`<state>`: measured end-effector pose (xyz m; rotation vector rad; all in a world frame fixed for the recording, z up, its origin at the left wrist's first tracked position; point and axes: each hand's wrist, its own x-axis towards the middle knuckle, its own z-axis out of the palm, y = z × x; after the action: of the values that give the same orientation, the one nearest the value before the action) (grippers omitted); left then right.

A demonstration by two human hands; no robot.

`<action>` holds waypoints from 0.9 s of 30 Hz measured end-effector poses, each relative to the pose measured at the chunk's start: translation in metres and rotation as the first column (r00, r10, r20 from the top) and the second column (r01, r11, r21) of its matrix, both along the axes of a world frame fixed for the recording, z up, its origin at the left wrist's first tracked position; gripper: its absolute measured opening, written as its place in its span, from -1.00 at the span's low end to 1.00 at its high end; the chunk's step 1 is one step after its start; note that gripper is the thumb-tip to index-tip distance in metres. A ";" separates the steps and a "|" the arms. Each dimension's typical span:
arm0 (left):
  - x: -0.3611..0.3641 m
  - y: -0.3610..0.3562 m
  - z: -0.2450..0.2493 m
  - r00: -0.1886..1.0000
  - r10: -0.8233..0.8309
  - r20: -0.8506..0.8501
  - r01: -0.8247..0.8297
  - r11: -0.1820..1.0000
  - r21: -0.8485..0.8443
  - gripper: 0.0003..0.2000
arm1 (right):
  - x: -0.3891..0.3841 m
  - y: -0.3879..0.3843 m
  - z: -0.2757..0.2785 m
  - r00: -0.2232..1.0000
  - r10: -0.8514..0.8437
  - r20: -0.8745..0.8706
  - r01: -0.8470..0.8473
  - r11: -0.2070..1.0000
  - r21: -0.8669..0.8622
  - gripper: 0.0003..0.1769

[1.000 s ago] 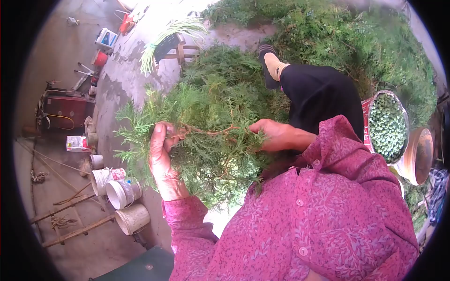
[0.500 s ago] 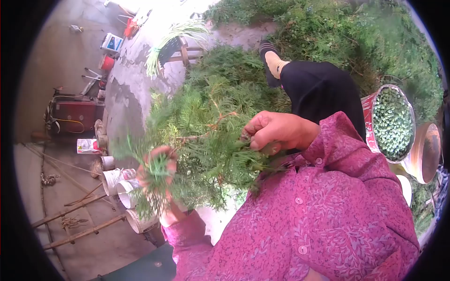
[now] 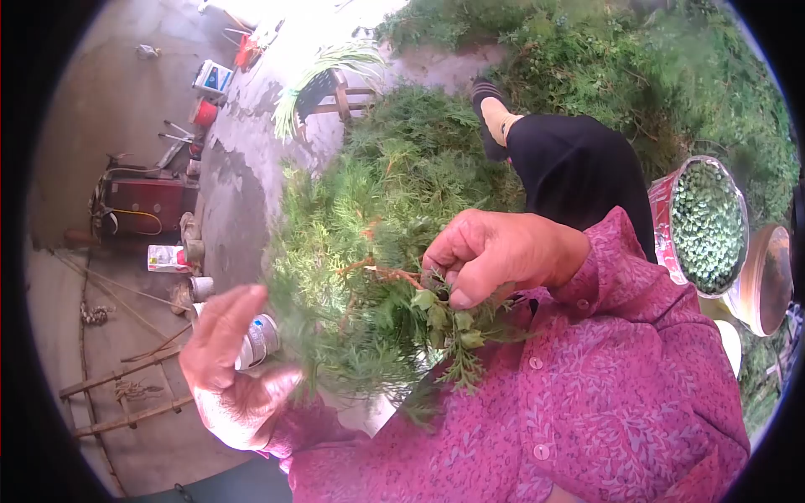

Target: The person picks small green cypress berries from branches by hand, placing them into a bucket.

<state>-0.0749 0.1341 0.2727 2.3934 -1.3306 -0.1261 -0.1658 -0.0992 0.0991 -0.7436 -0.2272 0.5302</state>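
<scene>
My right hand [image 3: 503,256] is closed in a pinch on the reddish stem of a leafy evergreen branch [image 3: 394,273]. A cluster of pale green cones [image 3: 444,320] hangs just below its fingertips. To the left, my left hand [image 3: 231,369] is apart from the branch, its thumb and fingers spread with nothing between them. Feathery foliage partly blurs beside that hand. Under and beyond the branch lies a heap of cut evergreen sprays [image 3: 402,159].
At the right a red bucket [image 3: 662,218] holds many small green cones, beside another bucket [image 3: 767,285] on its side. More greenery [image 3: 587,59] covers the floor at upper right. A wooden stool [image 3: 342,96] carries long green stalks. A wooden ladder [image 3: 126,373] lies at lower left.
My left hand has let go of the foliage and moved left and down, its fingers opening. My right hand keeps its pinch, with the green cones now showing below it.
</scene>
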 end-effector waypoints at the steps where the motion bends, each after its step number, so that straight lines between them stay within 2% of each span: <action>1: -0.010 -0.016 -0.002 1.000 0.004 0.006 -0.004 1.000 -0.001 -0.35 | 0.000 0.000 0.004 1.000 0.004 0.006 -0.004 1.000 -0.001 -0.73; 3: -0.023 -0.046 -0.008 0.967 -0.086 0.240 0.017 0.962 0.274 -0.40 | -0.001 -0.002 0.013 0.999 0.036 0.000 -0.036 0.999 0.024 -0.72; 7: -0.018 -0.068 -0.051 0.960 -0.175 0.218 0.080 0.920 0.384 -0.34 | -0.005 0.002 0.018 0.994 -0.073 -0.086 0.081 0.992 0.094 -0.71; 8: -0.020 -0.074 -0.056 0.999 -0.009 -0.051 0.019 0.977 0.210 -0.31 | -0.005 -0.003 0.016 0.991 -0.063 -0.122 0.081 0.987 0.142 -0.72; 9: -0.021 -0.079 -0.063 0.933 0.112 -0.342 -0.099 0.994 0.056 -0.28 | -0.006 -0.006 0.014 0.987 -0.049 -0.156 0.079 0.979 0.187 -0.72; 10: -0.021 -0.083 -0.072 0.780 0.182 -0.598 -0.235 0.972 -0.011 -0.26 | -0.006 -0.003 0.010 0.980 -0.109 -0.169 0.147 0.961 0.233 -0.73; 11: -0.020 -0.085 -0.084 0.779 0.181 -0.600 -0.234 0.972 -0.011 -0.26 | -0.007 -0.006 0.011 0.979 -0.109 -0.171 0.148 0.961 0.232 -0.73; 13: -0.015 -0.088 -0.110 0.428 0.106 -0.898 -0.474 0.872 -0.123 -0.26 | -0.007 -0.013 0.013 0.977 -0.090 -0.194 0.140 0.955 0.260 -0.75; 14: -0.013 -0.089 -0.118 0.433 0.047 -0.900 -0.400 0.905 -0.145 -0.30 | -0.008 -0.015 0.012 0.977 -0.092 -0.191 0.141 0.955 0.261 -0.75; 15: -0.010 -0.087 -0.125 0.436 0.044 -0.899 -0.396 0.907 -0.147 -0.30 | -0.008 -0.016 0.010 0.977 -0.049 -0.205 0.108 0.952 0.287 -0.77; 17: -0.008 -0.083 -0.134 0.296 -0.157 -0.942 -0.318 0.914 -0.252 -0.40 | -0.008 -0.023 0.005 0.975 -0.012 -0.222 0.082 0.947 0.310 -0.79; 18: -0.008 -0.086 -0.130 0.438 -0.132 -0.889 -0.234 0.939 -0.254 -0.53 | -0.007 -0.030 0.001 0.985 -0.049 -0.164 0.103 0.936 0.337 -0.81; 19: -0.009 -0.086 -0.129 0.435 -0.133 -0.890 -0.233 0.939 -0.255 -0.53 | -0.006 -0.037 -0.003 0.991 -0.088 -0.106 0.121 0.923 0.366 -0.83; 20: -0.009 -0.085 -0.128 0.526 -0.064 -0.848 -0.224 0.952 -0.211 -0.58 | -0.006 -0.047 -0.002 0.983 -0.165 -0.082 0.182 0.931 0.317 -0.85; 21: -0.008 -0.084 -0.127 0.611 0.004 -0.792 -0.220 0.961 -0.166 -0.63 | -0.006 -0.051 -0.003 0.983 -0.164 -0.083 0.182 0.931 0.316 -0.85; 22: -0.005 -0.081 -0.129 0.534 0.001 -0.846 -0.286 0.941 -0.179 -0.69 | -0.005 -0.055 -0.004 0.948 -0.306 -0.082 0.317 0.913 0.256 -0.89; 23: 0.002 -0.078 -0.135 0.534 0.002 -0.845 -0.290 0.940 -0.181 -0.69 | -0.003 -0.058 -0.005 0.895 -0.440 -0.071 0.445 0.874 0.196 -0.80; 25: 0.021 -0.072 -0.149 0.835 0.089 -0.543 -0.223 0.957 -0.186 -0.74 | 0.000 -0.063 -0.010 0.890 -0.444 -0.103 0.456 0.867 0.202 -0.75; 26: 0.026 -0.071 -0.154 0.750 0.035 -0.660 -0.305 0.904 -0.299 -0.79 | 0.001 -0.063 -0.013 0.869 -0.475 -0.138 0.494 0.844 0.209 -0.78; 27: 0.029 -0.070 -0.152 0.752 0.036 -0.658 -0.306 0.903 -0.300 -0.79 | 0.002 -0.064 -0.014 0.845 -0.507 -0.172 0.534 0.818 0.214 -0.81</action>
<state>-0.0460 0.0646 0.1204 1.8530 -0.7121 -0.5244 -0.1638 -0.1635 0.0846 -0.4917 0.0185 0.0094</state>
